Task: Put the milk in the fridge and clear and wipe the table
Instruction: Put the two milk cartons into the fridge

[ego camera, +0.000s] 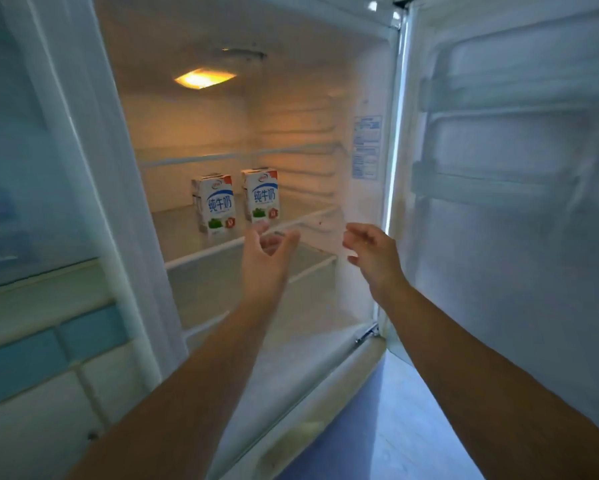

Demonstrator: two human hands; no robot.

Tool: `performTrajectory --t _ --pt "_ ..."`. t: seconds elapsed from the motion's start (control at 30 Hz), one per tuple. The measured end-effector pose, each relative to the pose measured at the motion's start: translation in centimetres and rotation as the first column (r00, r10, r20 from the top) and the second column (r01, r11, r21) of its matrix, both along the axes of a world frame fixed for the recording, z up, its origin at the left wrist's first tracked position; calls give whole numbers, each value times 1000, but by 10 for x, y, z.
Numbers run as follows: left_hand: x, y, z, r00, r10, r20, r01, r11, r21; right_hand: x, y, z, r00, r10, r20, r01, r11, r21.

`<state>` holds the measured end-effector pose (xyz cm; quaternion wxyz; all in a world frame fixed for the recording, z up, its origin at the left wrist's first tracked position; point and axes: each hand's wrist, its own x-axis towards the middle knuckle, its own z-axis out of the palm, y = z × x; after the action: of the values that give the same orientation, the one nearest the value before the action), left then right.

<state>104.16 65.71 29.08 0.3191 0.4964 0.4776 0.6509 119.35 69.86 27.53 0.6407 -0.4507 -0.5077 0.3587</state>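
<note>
Inside the lit white fridge [291,109], two white-and-blue milk cartons [217,204] were set on the glass shelf [176,233], centre frame. Below, left hand [266,252] and right hand [374,254] were held empty, fingers apart; straight withdrawal was advised.

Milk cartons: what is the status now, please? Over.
Left hand and right hand open, both empty. Two milk cartons upright side by side on the fridge shelf. Fridge door open, nothing blocks the hands.
</note>
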Motion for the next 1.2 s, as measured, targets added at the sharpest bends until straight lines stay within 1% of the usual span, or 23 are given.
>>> performTrajectory --t 0.13,0.23,0.33,0.43,0.6,0.67,0.73,0.8,0.83,0.87,0.9,0.93,0.97,1.0,1.07,1.13,1.2 --pt "24 -36 -19 994 -92 -62 93 996 4 22 -70 -18 994 -85 -63 82 995 -48" --pt "54 -60 -32 970 -231 -82 228 973 -41 51 -115 -29 977 -213 -30 211 976 -59" --pt "86 -81 -37 933 -348 -89 343 937 -65 90 -152 -33 942 -335 -13 334 941 -54" --pt "120 -94 -45 904 -409 -126 404 913 -66 127 -181 -39 894 -447 -32 445 894 -60" --pt "186 -112 -59 860 -506 -72 499 861 -99 183 -215 -47 831 -555 -17 554 831 -54" --pt "217 -119 -62 840 -536 -81 529 843 -93 215 -228 -51 770 -637 -9 637 770 -13" --pt "247 -125 -62 826 -556 -91 548 831 -100 251 -238 -54 664 -747 -19 748 664 16" --pt "281 -134 -61 813 -577 -75 569 815 -107 294 -249 -53 545 -836 -64 838 546 -1" --pt "299 -139 -61 810 -582 -66 574 811 -111 316 -252 -52 506 -860 -61 861 509 -26" --pt "309 -142 -61 806 -588 -64 579 807 -113 332 -253 -51 491 -870 -27 869 492 -48" --pt "322 -146 -61 803 -592 -70 583 804 -116 348 -253 -53 496 -867 38 867 493 -70" --pt "338 -150 -63 808 -585 -67 576 809 -120 368 -250 -53 520 -847 108 854 513 -91" --pt "342 -152 -65 807 -586 -65 576 808 -125 376 -247 -55 544 -826 149 839 532 -113" --pt "350 -154 -65 813 -579 -66 569 813 -126 387 -243 -55 584 -796 158 811 569 -135" --pt "358 -155 -66 832 -551 -70 540 832 -130 399 -236 -54 675 -726 134 737 653 -177" --pt "359 -154 -65 856 -512 -71 500 855 -135 403 -229 -50 772 -633 52 629 752 -197" --pt "358 -154 -65 875 -481 -59 470 872 -138 403 -224 -49 826 -563 16 555 809 -192"
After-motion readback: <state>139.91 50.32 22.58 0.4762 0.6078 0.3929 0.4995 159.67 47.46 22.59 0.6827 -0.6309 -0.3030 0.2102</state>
